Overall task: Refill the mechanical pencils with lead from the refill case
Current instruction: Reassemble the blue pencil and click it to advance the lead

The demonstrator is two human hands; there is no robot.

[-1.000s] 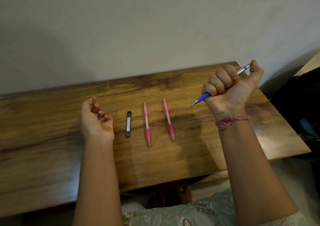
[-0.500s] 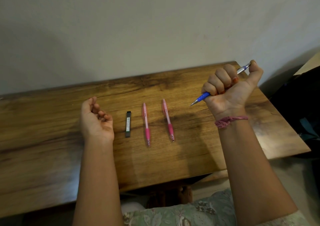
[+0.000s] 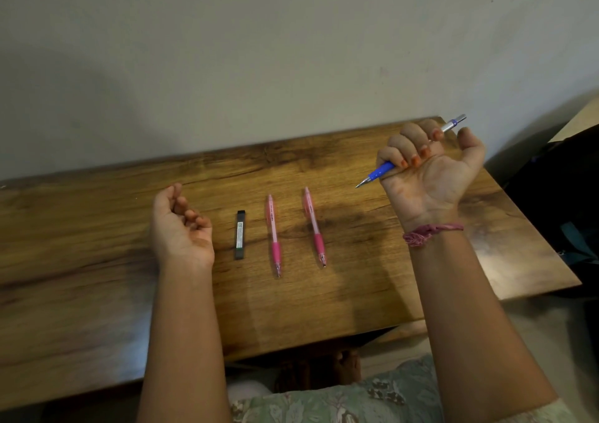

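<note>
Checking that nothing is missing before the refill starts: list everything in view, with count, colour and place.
pink pencils: two, pink, side by side mid-table, tips toward the person
refill case: one, black, left of the pink pencils
blue pencil: one, blue with silver end, in the right hand
table: one, brown wood, against the wall
wall: pale grey, behind
bracelet: one, pink, right wrist
left hand: resting on the table, loosely curled, holding nothing
right hand: raised, gripping the blue pencil
</note>
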